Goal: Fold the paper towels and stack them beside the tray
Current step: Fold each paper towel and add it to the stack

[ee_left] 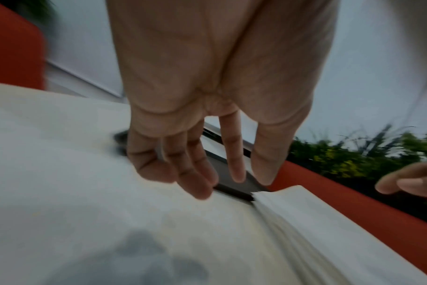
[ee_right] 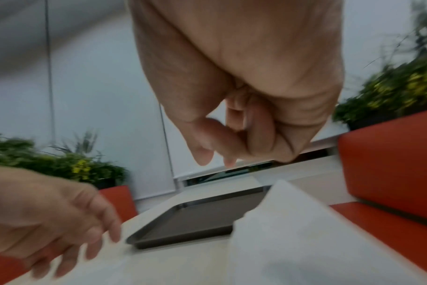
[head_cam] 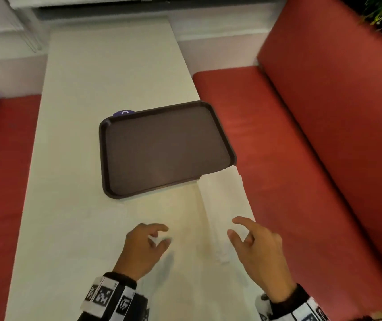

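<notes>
Both hands — left hand (head_cam: 144, 249) and right hand (head_cam: 258, 253) — are hovering loosely spread, holding nothing, flanking the paper towel (head_cam: 222, 205) lying limp beyond them against the tray (head_cam: 103, 158) — likely flimsy, best pinched at corners.

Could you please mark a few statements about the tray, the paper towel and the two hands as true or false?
1. The tray holds a stack of folded towels. False: nothing lies in it.
2. The paper towel lies at the table's right edge, its far corner over the tray's near right corner. True.
3. The left hand grips the tray. False: it hovers over the table, fingers loose, holding nothing.
4. The right hand is above the towel's near part, holding nothing. True.
5. Red benches flank the table. True.
</notes>
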The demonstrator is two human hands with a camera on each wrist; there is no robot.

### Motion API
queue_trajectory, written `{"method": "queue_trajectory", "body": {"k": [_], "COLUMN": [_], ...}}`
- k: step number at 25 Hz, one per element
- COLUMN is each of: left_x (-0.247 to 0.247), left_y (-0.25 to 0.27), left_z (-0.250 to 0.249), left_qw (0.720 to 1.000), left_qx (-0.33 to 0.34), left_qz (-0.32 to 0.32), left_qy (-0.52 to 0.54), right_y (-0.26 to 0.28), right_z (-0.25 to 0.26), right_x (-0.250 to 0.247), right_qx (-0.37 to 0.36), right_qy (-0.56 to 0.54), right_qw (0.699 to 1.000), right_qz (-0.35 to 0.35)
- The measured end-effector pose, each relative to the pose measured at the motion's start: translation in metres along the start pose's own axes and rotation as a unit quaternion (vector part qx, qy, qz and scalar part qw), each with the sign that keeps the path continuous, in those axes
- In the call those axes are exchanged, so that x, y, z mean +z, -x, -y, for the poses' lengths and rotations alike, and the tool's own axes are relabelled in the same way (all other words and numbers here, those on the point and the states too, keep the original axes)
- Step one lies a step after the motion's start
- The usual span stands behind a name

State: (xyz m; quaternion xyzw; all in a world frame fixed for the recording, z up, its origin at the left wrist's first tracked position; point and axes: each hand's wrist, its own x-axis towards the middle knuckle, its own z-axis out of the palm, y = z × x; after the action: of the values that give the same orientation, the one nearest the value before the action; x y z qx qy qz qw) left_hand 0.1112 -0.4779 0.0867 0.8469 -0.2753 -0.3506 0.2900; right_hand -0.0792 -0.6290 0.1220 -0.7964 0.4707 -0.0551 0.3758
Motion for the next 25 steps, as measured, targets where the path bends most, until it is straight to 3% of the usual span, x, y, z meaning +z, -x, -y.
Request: {"method": "queue_trajectory", "body": {"k": [3, 6, 8, 11, 16, 20, 25], "left_x": [-0.028, -0.046, -0.05, -0.059, -0.066, -0.074, -0.085], "left_y": [0.069, 0.127, 0.153, 0.192, 0.229, 0.236, 0.225], "left_z": [0.061, 0.109, 0.131, 0.165, 0.201, 0.21, 0.214], "left_qw": [0.997, 0.985, 0.977, 0.963, 0.947, 0.949, 0.956], "left_qx": [-0.081, -0.147, -0.172, -0.198, -0.215, -0.208, -0.17], "left_qz": [-0.008, -0.077, -0.104, -0.158, -0.199, -0.191, -0.192], "left_qy": [0.013, 0.052, 0.07, 0.094, 0.134, 0.14, 0.14], "right_y": [-0.006, -0.01, -0.011, -0.012, -0.011, 0.005, 0.009], "right_z": [0.028, 0.061, 0.077, 0.094, 0.098, 0.099, 0.076], "right_x": [0.059, 0.145, 0.188, 0.229, 0.241, 0.235, 0.224], "right_qx": [-0.067, -0.082, -0.089, -0.068, -0.068, -0.062, 0.068], "right_qy": [0.003, 0.099, 0.161, 0.21, 0.234, 0.121, -0.03], "right_qw": [0.996, 0.971, 0.957, 0.957, 0.952, 0.986, 0.997], "right_qz": [0.065, 0.203, 0.226, 0.188, 0.186, 0.093, 0.026]}}
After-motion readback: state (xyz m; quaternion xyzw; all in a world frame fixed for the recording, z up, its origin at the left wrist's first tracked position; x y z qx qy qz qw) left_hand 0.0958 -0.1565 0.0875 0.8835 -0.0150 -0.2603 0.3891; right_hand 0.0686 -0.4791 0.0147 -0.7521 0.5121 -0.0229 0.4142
